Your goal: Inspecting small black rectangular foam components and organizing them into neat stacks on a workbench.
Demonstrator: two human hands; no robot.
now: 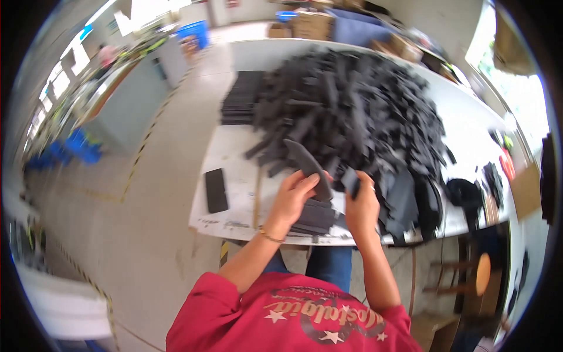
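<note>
My left hand (287,202) is closed on a long, curved dark grey piece (305,159) with a rounded end, perhaps foam or felt. It is tilted, its upper end pointing to the far left. Just to the right, my right hand (363,208) grips a smaller dark piece (350,181) with a lighter grey-blue face; its exact kind is unclear. Below and between the hands, a stack of flat dark pieces (314,218) lies at the near edge of the white table (239,176). Beyond them rises a large heap of loose dark grey strips (352,100).
A tidy stack of dark strips (240,97) stands left of the heap. Nearer lies a black, phone-like rectangle (216,190). Larger dark sheets (402,202) hang over the front edge at right. A cardboard piece (525,190) and a wooden stool (482,274) are farther right.
</note>
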